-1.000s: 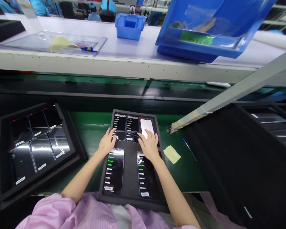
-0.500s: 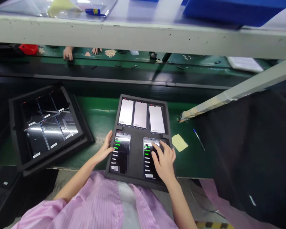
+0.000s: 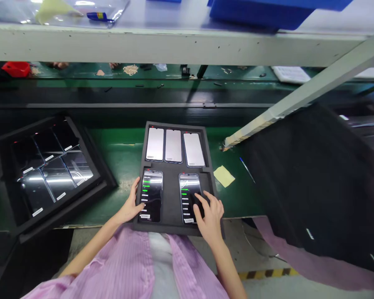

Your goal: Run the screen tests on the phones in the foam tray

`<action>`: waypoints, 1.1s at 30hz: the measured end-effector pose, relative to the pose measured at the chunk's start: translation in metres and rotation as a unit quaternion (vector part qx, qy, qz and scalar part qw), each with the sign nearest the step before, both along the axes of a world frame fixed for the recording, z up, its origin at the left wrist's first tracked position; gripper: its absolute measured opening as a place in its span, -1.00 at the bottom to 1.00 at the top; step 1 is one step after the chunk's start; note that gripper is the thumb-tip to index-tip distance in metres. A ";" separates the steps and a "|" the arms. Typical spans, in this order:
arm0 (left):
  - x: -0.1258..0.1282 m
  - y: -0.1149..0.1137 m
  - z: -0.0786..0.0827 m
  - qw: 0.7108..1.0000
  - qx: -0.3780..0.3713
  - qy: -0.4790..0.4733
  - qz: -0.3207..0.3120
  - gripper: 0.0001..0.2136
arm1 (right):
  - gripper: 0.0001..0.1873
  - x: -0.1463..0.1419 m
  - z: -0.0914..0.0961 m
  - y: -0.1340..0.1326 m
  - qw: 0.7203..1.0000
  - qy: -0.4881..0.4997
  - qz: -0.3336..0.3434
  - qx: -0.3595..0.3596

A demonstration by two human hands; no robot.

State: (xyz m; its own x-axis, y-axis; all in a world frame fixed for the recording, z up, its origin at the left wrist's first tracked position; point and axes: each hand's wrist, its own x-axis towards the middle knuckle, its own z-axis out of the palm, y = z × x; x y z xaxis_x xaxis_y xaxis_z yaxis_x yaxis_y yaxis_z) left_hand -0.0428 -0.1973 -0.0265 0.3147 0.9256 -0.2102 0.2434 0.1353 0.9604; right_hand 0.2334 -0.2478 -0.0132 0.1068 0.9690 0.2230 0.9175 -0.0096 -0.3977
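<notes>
A black foam tray (image 3: 171, 195) lies on the green belt in front of me. Its far row holds three phones (image 3: 173, 145) with white screens. Its near row holds two phones showing dark menus with green text. My left hand (image 3: 128, 207) rests at the tray's left edge, thumb on the near left phone (image 3: 151, 195), fingers loosely spread. My right hand (image 3: 209, 214) lies over the lower part of the near right phone (image 3: 188, 193), fingers spread, a fingertip touching its screen.
A second black tray (image 3: 6, 187) with several dark phones sits at the left. A yellow note (image 3: 224, 176) and a pen (image 3: 246, 170) lie right of the tray. Large black foam sheets (image 3: 308, 182) fill the right. A white shelf (image 3: 162, 43) runs overhead.
My hands moved from the far row to the near row. The far row's two dark menu screens turned white. My view tilted down.
</notes>
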 end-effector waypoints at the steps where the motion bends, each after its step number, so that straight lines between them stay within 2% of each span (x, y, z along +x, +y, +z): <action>1: -0.001 0.000 -0.001 1.000 0.002 0.004 -0.002 -0.16 | -0.66 0.000 0.000 0.000 1.000 -0.005 0.002 -0.002; 9: -0.006 0.003 -0.012 0.999 0.015 0.037 0.000 -0.18 | -0.59 0.000 -0.001 -0.002 0.999 -0.031 0.009 -0.031; 12: -0.010 0.007 -0.007 0.998 0.013 0.055 -0.008 -0.23 | -0.56 0.005 0.002 -0.001 0.999 -0.028 0.010 -0.031; 14: -0.015 0.013 0.002 0.994 0.040 0.101 -0.022 -0.28 | -0.54 0.013 0.005 0.003 0.998 -0.041 0.022 -0.042; 17: -0.022 0.031 0.022 0.968 0.109 0.212 -0.078 -0.27 | -0.40 0.028 0.012 0.017 0.993 -0.071 0.063 -0.076; 21: -0.016 0.071 0.048 0.899 0.211 0.342 -0.173 -0.15 | -0.11 0.040 0.020 0.052 0.977 -0.115 0.126 -0.129; 23: -0.004 0.094 0.055 0.867 0.246 0.379 -0.211 -0.07 | 0.01 0.041 0.022 0.073 0.967 -0.137 0.154 -0.147; 26: 0.014 0.123 0.057 0.830 0.263 0.416 -0.262 0.01 | 0.10 0.037 0.023 0.102 0.956 -0.161 0.184 -0.161; 29: 0.022 0.140 0.051 0.818 0.236 0.439 -0.288 0.04 | 0.15 0.033 0.023 0.119 0.946 -0.164 0.203 -0.191; 33: 0.018 0.143 0.045 0.831 0.231 0.420 -0.282 0.03 | 0.14 0.034 0.026 0.126 0.945 -0.149 0.205 -0.205</action>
State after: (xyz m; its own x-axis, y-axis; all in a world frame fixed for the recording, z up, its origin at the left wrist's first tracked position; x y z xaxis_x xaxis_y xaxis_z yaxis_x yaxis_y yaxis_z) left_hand -0.0249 -0.0547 0.0181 0.6478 0.7237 -0.2380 0.7539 -0.5639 0.3372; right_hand 0.2675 -0.1221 0.0132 -0.3050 0.9266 -0.2200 0.9481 0.2738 -0.1613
